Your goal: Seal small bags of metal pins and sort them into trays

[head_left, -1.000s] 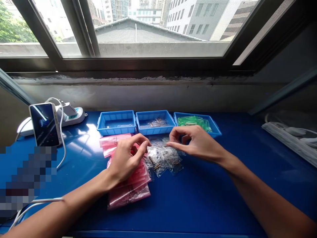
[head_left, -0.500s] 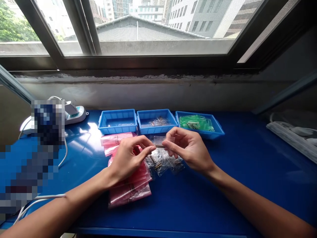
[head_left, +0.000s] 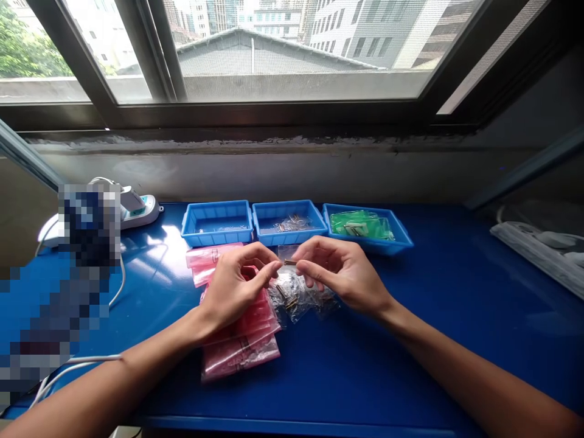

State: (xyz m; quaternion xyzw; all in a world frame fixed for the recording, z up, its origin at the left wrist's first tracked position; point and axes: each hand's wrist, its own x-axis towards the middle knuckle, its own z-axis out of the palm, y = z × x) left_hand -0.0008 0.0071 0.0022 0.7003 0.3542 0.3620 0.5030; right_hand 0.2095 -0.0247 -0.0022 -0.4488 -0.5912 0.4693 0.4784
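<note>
Between the fingertips of my right hand (head_left: 349, 274) is a small clear bag (head_left: 286, 251) with thin brownish metal pieces (head_left: 290, 262), screw-like in shape, lying sideways in it. My left hand (head_left: 239, 283) faces it from the left, thumb and forefinger pinched together just short of the metal pieces. Whether a bit of film is in that pinch cannot be made out. Below both hands lies a pile of small clear bags (head_left: 292, 297) holding similar metal pieces. Pink printed plastic bags (head_left: 241, 356) are stacked under and beside my left hand.
Along the back stand three blue trays: the left tray (head_left: 216, 240) and middle tray (head_left: 287, 237) with small clear bags, the right tray (head_left: 387, 248) with green packets (head_left: 365, 224). A white power strip (head_left: 148, 212) with cables sits left. Another strip (head_left: 538, 255) lies right.
My right hand has shifted slightly left and up with the small bag. The left fingertips have drawn back a little from the metal pieces, leaving a small gap.
</note>
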